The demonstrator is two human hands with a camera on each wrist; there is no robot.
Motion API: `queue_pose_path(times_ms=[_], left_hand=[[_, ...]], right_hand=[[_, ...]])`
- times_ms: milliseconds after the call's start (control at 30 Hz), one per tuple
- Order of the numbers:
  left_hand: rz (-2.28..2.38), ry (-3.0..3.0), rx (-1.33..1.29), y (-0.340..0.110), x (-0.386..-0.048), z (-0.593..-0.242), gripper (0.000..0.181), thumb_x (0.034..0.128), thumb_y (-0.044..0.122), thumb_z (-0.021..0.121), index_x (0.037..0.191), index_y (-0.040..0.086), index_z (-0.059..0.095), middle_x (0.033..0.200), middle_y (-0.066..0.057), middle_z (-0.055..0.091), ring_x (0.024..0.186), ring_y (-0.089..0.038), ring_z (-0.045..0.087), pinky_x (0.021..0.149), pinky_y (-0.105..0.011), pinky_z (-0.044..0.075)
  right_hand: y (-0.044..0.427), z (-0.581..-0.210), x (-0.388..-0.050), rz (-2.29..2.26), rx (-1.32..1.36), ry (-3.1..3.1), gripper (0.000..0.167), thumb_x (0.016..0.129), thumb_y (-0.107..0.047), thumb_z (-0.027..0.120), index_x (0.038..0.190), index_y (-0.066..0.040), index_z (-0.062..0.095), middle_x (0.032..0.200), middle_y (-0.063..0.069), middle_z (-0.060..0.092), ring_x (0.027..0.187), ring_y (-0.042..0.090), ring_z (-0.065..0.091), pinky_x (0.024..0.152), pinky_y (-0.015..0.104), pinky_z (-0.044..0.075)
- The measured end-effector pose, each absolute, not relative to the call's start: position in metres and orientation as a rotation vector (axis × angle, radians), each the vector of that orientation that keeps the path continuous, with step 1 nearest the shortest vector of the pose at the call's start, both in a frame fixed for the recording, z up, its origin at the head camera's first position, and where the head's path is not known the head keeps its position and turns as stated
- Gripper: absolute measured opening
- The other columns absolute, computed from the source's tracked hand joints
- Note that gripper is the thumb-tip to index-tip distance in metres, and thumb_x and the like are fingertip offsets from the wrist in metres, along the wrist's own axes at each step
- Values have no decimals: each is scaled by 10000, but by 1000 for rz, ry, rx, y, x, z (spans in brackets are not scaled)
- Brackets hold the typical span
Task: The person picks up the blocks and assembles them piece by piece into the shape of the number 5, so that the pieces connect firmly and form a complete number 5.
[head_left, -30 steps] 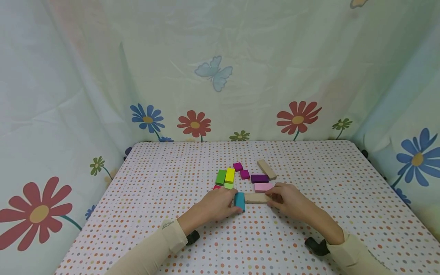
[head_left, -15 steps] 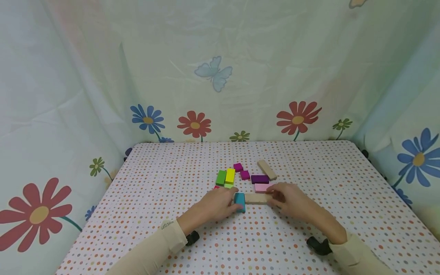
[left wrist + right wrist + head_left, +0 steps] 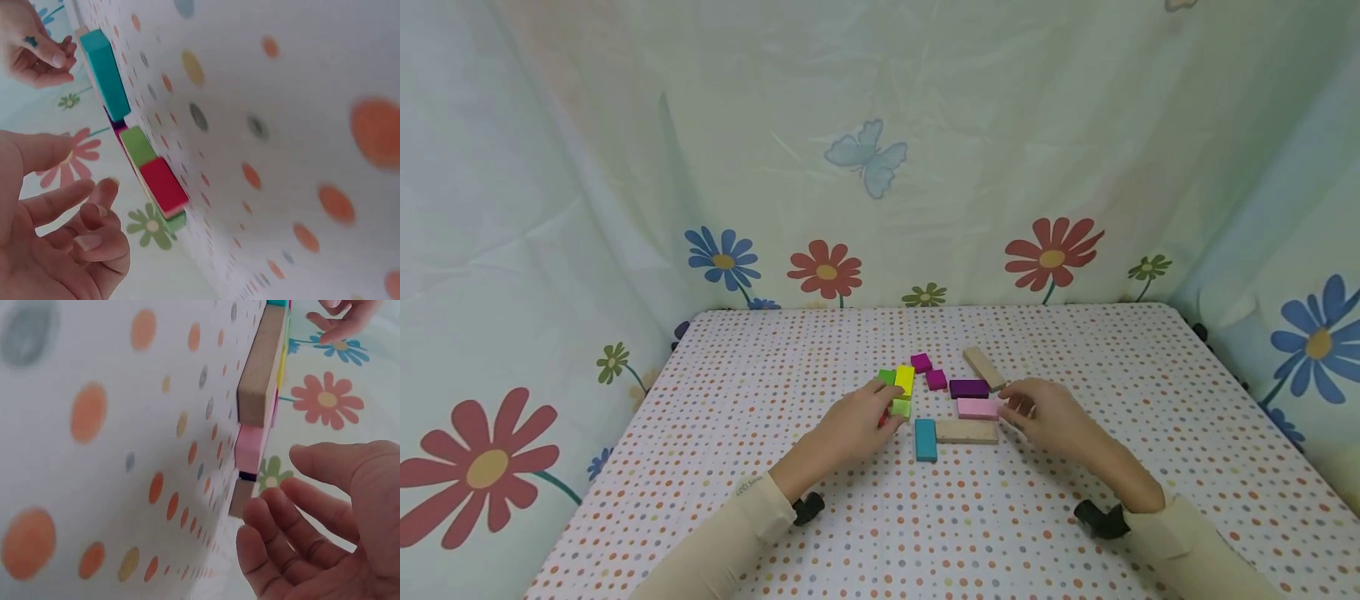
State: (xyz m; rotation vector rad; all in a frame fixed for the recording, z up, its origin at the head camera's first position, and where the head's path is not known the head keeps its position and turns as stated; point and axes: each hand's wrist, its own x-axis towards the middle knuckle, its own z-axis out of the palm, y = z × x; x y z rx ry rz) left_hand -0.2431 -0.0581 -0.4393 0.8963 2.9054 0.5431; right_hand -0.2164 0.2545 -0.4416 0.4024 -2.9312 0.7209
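Observation:
My left hand [image 3: 850,427] hangs over the left blocks, fingers loosely bent and holding nothing. Below it are a red block [image 3: 164,185], a light green block [image 3: 901,408], a yellow block [image 3: 905,381] and a partly covered green block [image 3: 886,377]. My right hand [image 3: 1054,418], also holding nothing, is beside the right end of a pink block [image 3: 977,408]. In front of the pink one, a plain wooden block [image 3: 967,432] lies sideways, its left end against an upright-pointing teal block [image 3: 926,440]. In the right wrist view the right fingers [image 3: 281,519] are apart from the blocks.
Behind the pink block lies a dark purple block [image 3: 969,389]. Two small magenta blocks [image 3: 921,363] and a slanted wooden block [image 3: 984,368] are farther back. A dotted cloth covers the table [image 3: 970,533], with a flowered curtain [image 3: 955,183] behind.
My left hand has let go of the teal block and moved back and left over the red and green blocks. My right hand has left the wooden block, shifting slightly back and right.

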Motion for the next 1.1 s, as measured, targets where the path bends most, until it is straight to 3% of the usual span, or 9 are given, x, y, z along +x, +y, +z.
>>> queue_pose_path(times_ms=[133, 233, 433, 733, 900, 1100], left_hand=[[574, 2949, 881, -63, -254, -440, 455, 1093, 283, 585, 1511, 105, 565, 1452, -111, 610, 1218, -234, 656, 1066, -404, 582], [627, 2953, 888, -66, -263, -440, 426, 1101, 190, 562, 1515, 87, 558, 1492, -131, 601, 1306, -292, 617, 1128, -441, 544], [757, 2857, 861, -70, -282, -444, 407, 1087, 71, 558, 1494, 75, 571, 1549, -92, 597, 1375, -295, 582, 1181, -427, 501], [806, 2759, 809, -74, -297, -448, 477, 1067, 79, 609, 1536, 44, 529, 1583, -124, 566, 1476, -289, 544, 1220, -459, 458], [788, 2740, 810, -74, -299, -448, 470, 1061, 87, 627, 1525, 59, 555, 1606, -102, 548, 1505, -288, 511, 1238, -462, 434], [724, 2739, 827, -75, -302, -449, 435, 1064, 113, 630, 1496, 70, 597, 1660, -75, 485, 1555, -325, 436, 1280, -481, 372]], right_hand=[[256, -443, -220, 760, 307, -2917, 236, 985, -153, 749, 1157, 8, 742, 943, 89, 739, 819, 182, 671, 690, 354, 566], [257, -445, -224, 792, 236, -2914, 277, 986, -150, 744, 1189, 38, 727, 984, 149, 747, 855, 241, 696, 723, 411, 595], [263, -451, -233, 811, 152, -2916, 334, 1003, -180, 729, 1216, 75, 697, 1067, 241, 742, 924, 338, 717, 786, 486, 612], [260, -452, -246, 824, 84, -2930, 377, 1000, -186, 734, 1248, 93, 680, 1180, 301, 735, 988, 400, 742, 765, 465, 624], [253, -452, -254, 819, 55, -2952, 391, 995, -213, 747, 1261, 67, 686, 1212, 283, 730, 1016, 386, 734, 807, 460, 621], [250, -453, -258, 828, 53, -2958, 390, 975, -202, 775, 1247, 64, 690, 1171, 256, 739, 944, 316, 717, 765, 397, 595]])
